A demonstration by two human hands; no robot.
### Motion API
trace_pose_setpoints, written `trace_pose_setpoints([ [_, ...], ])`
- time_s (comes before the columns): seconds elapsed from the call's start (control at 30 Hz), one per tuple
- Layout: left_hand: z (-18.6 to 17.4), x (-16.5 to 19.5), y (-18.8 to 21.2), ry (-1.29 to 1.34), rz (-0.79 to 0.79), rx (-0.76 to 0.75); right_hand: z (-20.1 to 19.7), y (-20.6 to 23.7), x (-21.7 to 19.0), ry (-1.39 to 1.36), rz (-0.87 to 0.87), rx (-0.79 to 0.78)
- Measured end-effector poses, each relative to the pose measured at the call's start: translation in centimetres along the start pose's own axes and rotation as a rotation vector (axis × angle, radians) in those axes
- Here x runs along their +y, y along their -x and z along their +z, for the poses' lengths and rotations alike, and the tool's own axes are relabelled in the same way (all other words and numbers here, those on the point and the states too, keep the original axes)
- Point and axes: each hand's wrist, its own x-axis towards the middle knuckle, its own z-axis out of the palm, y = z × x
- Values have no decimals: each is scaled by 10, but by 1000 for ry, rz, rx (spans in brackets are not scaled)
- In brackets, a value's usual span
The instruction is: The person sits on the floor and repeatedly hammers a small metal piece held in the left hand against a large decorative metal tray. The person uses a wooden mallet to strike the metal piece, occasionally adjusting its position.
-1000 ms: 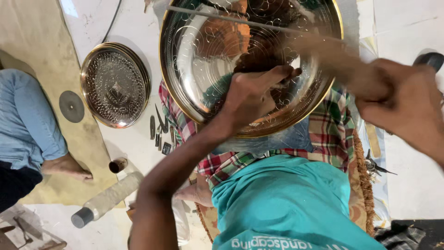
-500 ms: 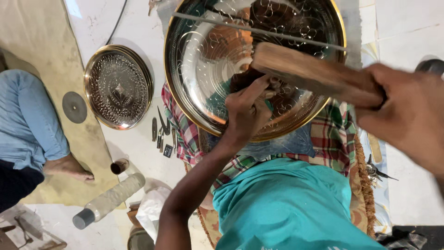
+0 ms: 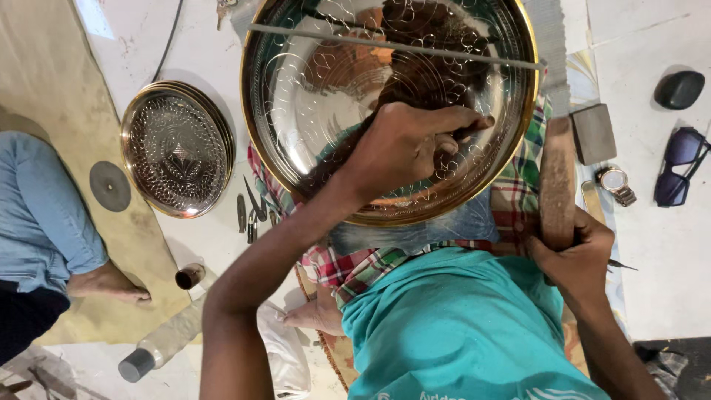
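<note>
Centrally, a large round brass tray (image 3: 311, 111) with a gold rim is propped over a checked cloth (image 3: 518, 200) on the person's lap, above a teal shirt (image 3: 452, 326). The pale floor (image 3: 652, 244) is partly covered at the left by a tan mat (image 3: 44, 89), on which a smaller engraved tray (image 3: 176, 150) is partly laid. The left hand (image 3: 411, 144) is pressed on the large tray, fingers closed round a thin tool that is mostly hidden. A wooden mallet (image 3: 557, 178) is gripped upright by the right hand (image 3: 574, 255). A plastic bottle (image 3: 167, 341), dark sunglasses (image 3: 680, 167), a grey block (image 3: 592, 133) and a wristwatch (image 3: 616, 184) are seen nearby.
</note>
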Motion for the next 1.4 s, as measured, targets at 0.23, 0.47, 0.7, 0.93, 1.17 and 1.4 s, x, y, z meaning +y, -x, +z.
trace_pose_setpoints([
  [0.23, -3, -9, -11, -54, 116, -87, -9, -16, -9, 42, 34, -63],
  [0.47, -8, -8, -23, -115, 189, -202, -9, -32, -37, 9, -95, -11],
  [0.7, -14, -13, -36, -131, 280, -306, -9, -57, -25, 208, -215, -3],
  [0.93, -13, -17, -46, -73, 354, -378, -2, -60, -27, -50, -289, -92],
  [1.17, -7, -30, -55, -49, 482, -499, 11, -62, -21, 63, -277, -80],
  [1.4, 1, -57, -59, -10, 711, -498, 13, -58, -17, 362, -489, 67],
])
